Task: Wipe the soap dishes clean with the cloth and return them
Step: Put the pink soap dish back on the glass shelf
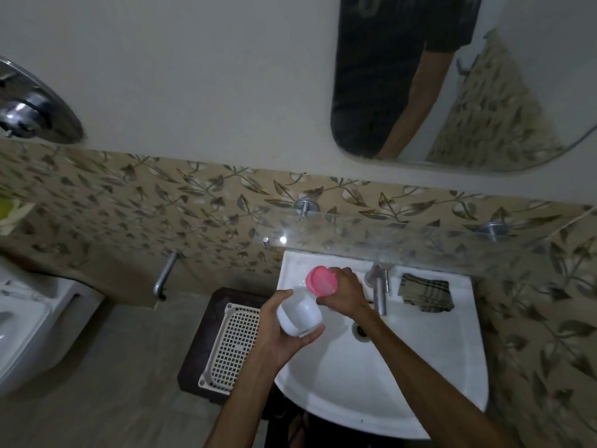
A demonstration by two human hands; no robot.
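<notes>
The left hand (280, 331) gripped a white soap dish (298, 315) while the right hand (344, 294) clutched a pink one (320, 279), both above the sink (403, 383). The folded cloth (425, 294) lay on the rim beyond the tap (379, 291), under the glass shelf (420, 244); 1 lattice basket (232, 347) sat left.

Shirt print (381, 8) in the mirror (517, 156) is unreadable (perhaps digits).

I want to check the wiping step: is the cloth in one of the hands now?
No, the folded cloth lies on the basin rim, right of the tap.
</notes>
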